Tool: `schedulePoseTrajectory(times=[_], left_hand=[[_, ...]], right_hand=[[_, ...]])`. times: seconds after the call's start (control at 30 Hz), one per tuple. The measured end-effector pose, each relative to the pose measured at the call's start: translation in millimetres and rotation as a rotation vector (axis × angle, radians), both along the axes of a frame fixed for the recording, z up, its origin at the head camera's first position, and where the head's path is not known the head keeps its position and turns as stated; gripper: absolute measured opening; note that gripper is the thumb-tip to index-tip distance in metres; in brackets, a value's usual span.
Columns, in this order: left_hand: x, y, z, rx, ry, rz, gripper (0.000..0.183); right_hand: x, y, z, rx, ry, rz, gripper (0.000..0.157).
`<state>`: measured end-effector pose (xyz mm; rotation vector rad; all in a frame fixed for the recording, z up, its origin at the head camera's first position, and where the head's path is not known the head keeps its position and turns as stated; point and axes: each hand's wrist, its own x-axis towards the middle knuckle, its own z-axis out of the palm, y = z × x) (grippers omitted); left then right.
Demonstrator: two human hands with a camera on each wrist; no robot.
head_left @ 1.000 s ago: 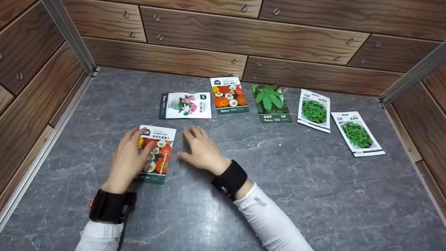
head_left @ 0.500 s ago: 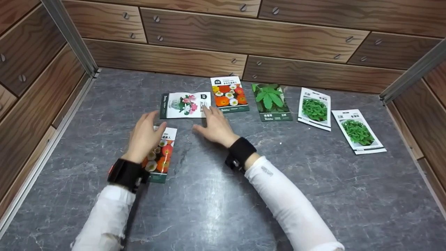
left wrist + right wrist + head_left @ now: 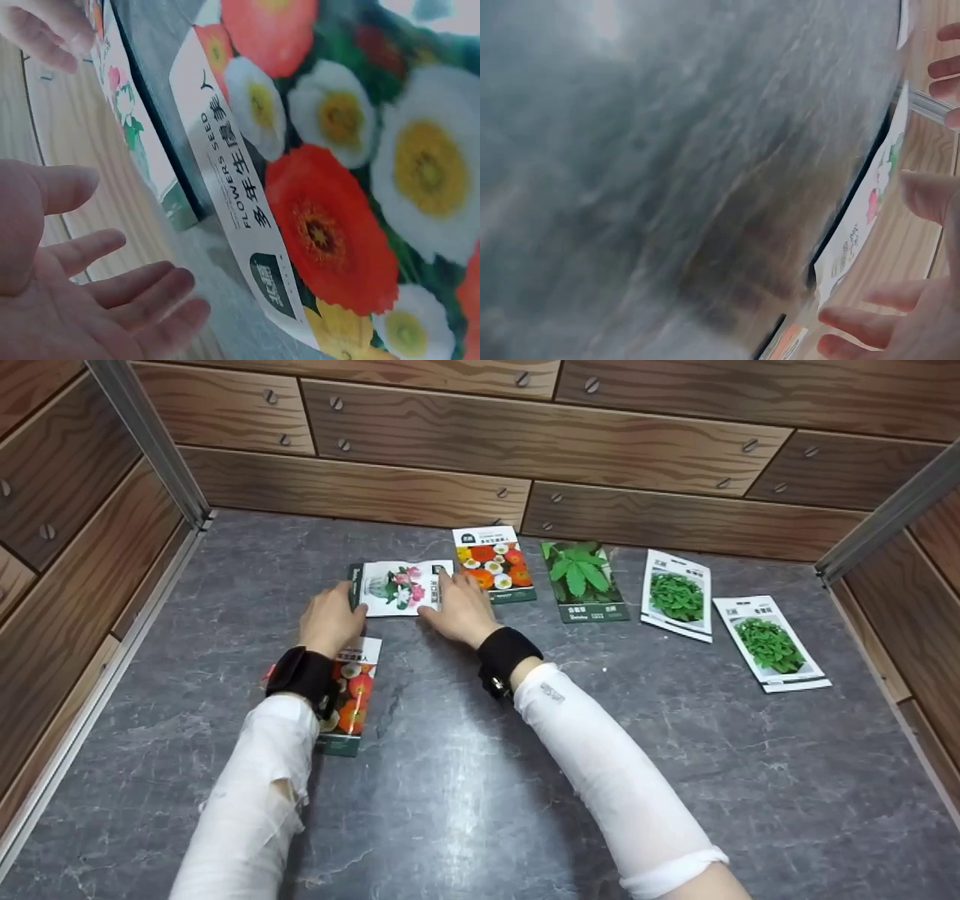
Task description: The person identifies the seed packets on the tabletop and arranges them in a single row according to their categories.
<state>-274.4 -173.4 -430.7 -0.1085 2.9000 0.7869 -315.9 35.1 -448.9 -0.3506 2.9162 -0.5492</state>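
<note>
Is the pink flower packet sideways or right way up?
Sideways: the pink flower packet has its dark end band beside the left hand.

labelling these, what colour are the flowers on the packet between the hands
Pink and white on that packet; it shows best in the head view.

I see a grey table [image 3: 675,780] carrying a sideways pink packet [image 3: 397,589]; rightward, a far poppy packet [image 3: 495,566], leaf packet [image 3: 585,581], left herb packet [image 3: 676,596], right herb packet [image 3: 771,643]; nearer, another poppy packet [image 3: 354,701].

There are two poppy packets [image 3: 492,564], two leafy-herb packets [image 3: 677,597], one pink-flower packet [image 3: 401,588] and one dark-green packet [image 3: 585,582].
</note>
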Motion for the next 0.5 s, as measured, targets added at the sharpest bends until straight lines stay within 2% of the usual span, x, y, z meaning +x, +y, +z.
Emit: schedulePoseTrajectory(times=[0.2, 0.37, 0.5], left_hand=[[-5.6, 7.8, -2.3, -0.036, -0.051, 0.022, 0.058], [-6.6, 12.3, -3.2, -0.035, -0.017, 0.041, 0.055], [-6.9, 14.4, -4.7, 0.049, 0.041, 0.096, 0.052]], right_hand=[[1.6, -7.4, 1.1, 0.05, -0.01, -0.052, 0.083], [2.5, -10.2, 2.9, 0.044, -0.025, -0.107, 0.082], [2.9, -10.8, 3.3, 0.007, -0.035, -0.117, 0.077]])
